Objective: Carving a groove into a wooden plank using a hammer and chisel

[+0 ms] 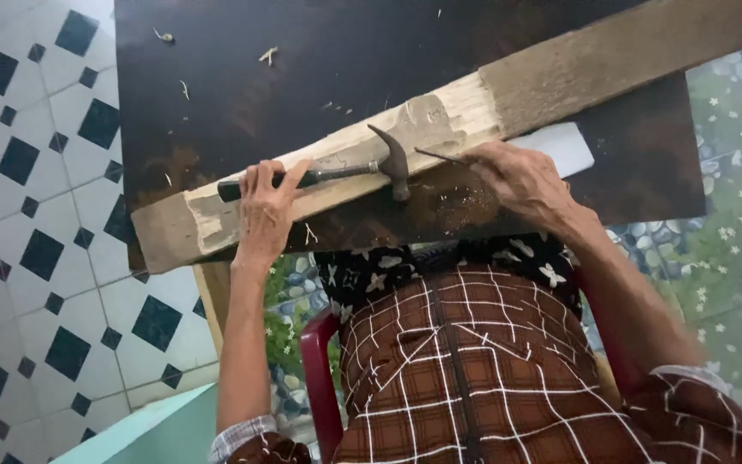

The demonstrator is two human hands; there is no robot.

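A long rough wooden plank [474, 94] lies diagonally across a dark table [242, 86]. My left hand [266, 210] grips the black handle of a claw hammer [371, 163], whose metal head rests against the plank's near edge. My right hand [521, 180] pinches a thin dark nail [440, 155] that points left toward the hammer head, right at the plank's edge. Part of the plank is pale where the surface has been scraped away.
Wood chips [268, 56] and sawdust [461, 202] are scattered on the table. A white flat piece [568, 146] lies under the plank. A red chair [319, 378] frame is below me. Tiled floor [36, 215] lies to the left, a pebble-pattern floor [732, 215] to the right.
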